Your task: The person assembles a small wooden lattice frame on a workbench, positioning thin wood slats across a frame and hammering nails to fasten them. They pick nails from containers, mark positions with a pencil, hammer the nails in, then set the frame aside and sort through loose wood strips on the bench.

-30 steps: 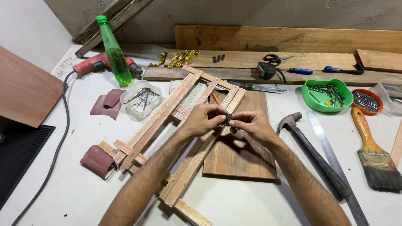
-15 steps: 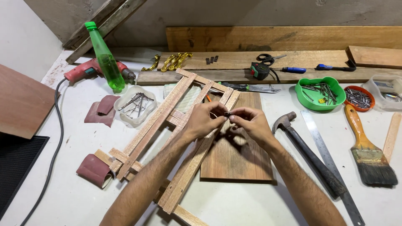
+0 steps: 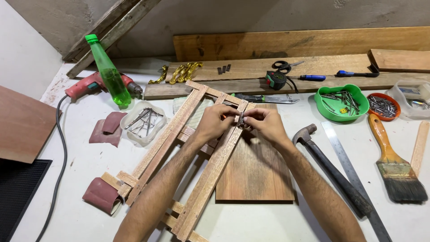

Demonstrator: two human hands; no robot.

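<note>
The small dark metal piece (image 3: 241,120) sat pinched between both hands over the top rail of the wooden frame (image 3: 188,148). The left hand (image 3: 217,123) and right hand (image 3: 264,125) were curled shut on it, fingertips meeting just as they had a second earlier. Only the view had drifted; the grip had not budged, so the fiddly fitting carried on. Under the wrists lay a flat board (image 3: 257,172). Right of the hands rested a hammer (image 3: 331,168); left, a tub of nails (image 3: 143,121) on the table (image 3: 89,224).
</note>
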